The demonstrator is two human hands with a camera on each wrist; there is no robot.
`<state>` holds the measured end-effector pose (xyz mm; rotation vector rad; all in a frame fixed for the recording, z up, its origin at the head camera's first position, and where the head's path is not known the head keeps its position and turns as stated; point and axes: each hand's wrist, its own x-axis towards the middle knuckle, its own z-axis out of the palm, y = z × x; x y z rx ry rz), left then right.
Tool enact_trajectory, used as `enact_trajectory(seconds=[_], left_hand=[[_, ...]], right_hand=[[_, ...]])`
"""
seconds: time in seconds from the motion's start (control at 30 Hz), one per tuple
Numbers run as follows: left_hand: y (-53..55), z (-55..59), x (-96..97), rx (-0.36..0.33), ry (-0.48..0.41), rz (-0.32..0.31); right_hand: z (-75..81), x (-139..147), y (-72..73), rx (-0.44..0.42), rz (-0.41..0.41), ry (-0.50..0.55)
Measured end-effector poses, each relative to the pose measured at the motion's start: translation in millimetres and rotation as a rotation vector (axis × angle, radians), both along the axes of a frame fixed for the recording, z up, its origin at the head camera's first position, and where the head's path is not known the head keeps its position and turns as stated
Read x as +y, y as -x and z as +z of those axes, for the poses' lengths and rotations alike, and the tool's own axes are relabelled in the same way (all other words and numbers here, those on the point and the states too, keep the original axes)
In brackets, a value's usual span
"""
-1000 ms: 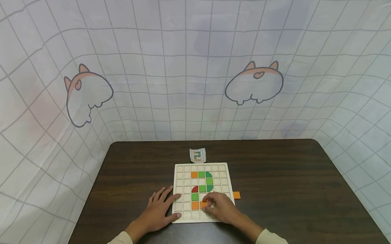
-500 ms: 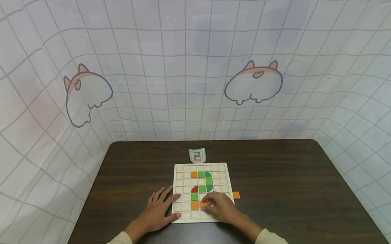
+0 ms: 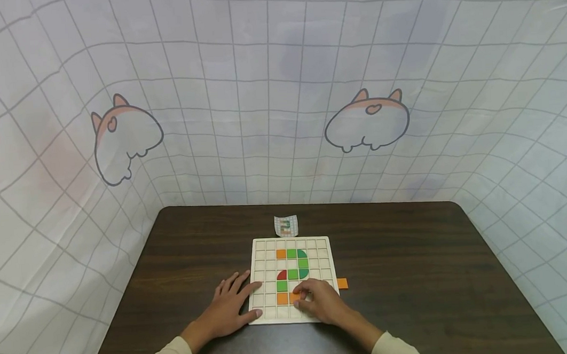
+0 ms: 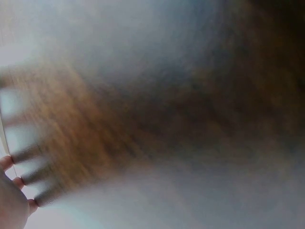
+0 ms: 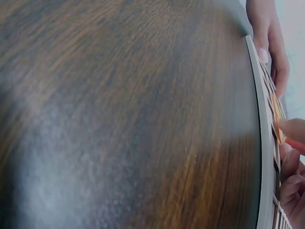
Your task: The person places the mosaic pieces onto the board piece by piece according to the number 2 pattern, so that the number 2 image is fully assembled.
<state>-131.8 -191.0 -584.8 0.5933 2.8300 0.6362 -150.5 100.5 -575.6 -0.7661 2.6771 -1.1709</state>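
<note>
A cream grid board [image 3: 321, 307] lies on the table with several coloured tiles set in its cells. My left hand [image 3: 228, 306] rests at the board's left edge, fingers spread, with thumb and index tips over the rim. Over the lower middle cells my right hand [image 3: 320, 300] pinches an orange square tile [image 3: 293, 298] between thumb and fingers; part of that tile is hidden. Another orange tile [image 3: 282, 298] sits just left of it, below a green square tile [image 3: 282, 286]. The right wrist view catches the right hand [image 5: 293, 174] at the board's edge.
One loose orange tile [image 3: 342, 283] lies on the dark wooden table [image 3: 414, 277] beside the board's right edge. Behind the board is a small paper card [image 3: 286, 226] printed with a coloured pattern. A white grid-patterned curtain [image 3: 240, 93] encloses the table's back and sides.
</note>
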Motion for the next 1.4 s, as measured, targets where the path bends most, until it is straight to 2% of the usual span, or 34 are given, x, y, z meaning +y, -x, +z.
enact_trajectory(seconds=[0.23, 0.5, 0.8, 1.03, 1.4], left_hand=[[-1.0, -0.2, -0.3, 0.006, -0.008, -0.006], [-0.2, -2.6, -1.4, 0.004, -0.02, -0.011], [-0.1, -4.1, -1.6, 0.003, -0.019, -0.006], [0.8, -3.8, -1.2, 0.013, -0.016, 0.004], [0.8, -2.2, -1.2, 0.002, -0.018, -0.006]], right_hand=[[5.2, 15, 3.0, -0.046, 0.017, 0.023], [12.5, 58, 12.1, -0.064, -0.019, 0.021], [5.4, 103, 17.5, -0.064, -0.151, 0.023], [1.6, 109, 21.0, -0.048, -0.203, -0.038], [-7.0, 107, 26.7, -0.02, -0.19, -0.118]])
